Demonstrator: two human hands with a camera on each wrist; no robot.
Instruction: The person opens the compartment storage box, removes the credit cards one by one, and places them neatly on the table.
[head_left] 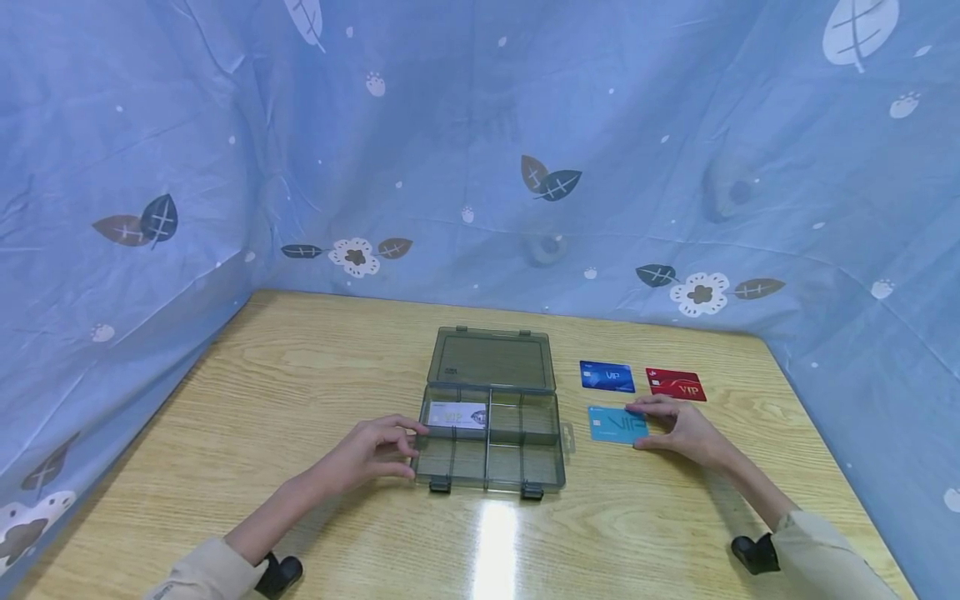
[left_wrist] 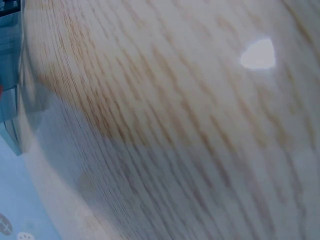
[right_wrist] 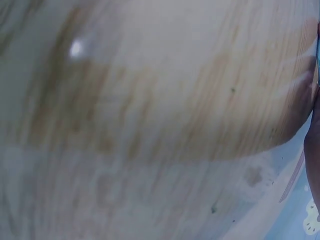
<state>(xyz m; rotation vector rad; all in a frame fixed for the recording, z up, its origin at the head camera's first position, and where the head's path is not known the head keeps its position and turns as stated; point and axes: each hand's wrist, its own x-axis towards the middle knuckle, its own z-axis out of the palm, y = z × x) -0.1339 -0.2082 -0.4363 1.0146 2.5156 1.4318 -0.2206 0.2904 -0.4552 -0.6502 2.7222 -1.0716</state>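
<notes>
A translucent grey divided plastic box (head_left: 487,482) lies on the table with its lid (head_left: 495,358) folded back. A white VIP card (head_left: 453,415) is in its back-left compartment. My left hand (head_left: 378,450) touches the box's left edge with spread fingertips and thumb. To the right of the box lies a light blue VIP card (head_left: 609,425). My right hand (head_left: 686,429) pinches this card's right end, fingers at its far edge and thumb at its near edge. In the right wrist view, only part of the hand (right_wrist: 312,150) shows at the right margin.
A dark blue VIP card (head_left: 606,377) and a red VIP card (head_left: 675,385) lie behind the light blue card. Blue patterned cloth (head_left: 465,167) walls the wooden table (head_left: 315,358) at the back and sides. Part of the box (left_wrist: 7,65) shows in the left wrist view.
</notes>
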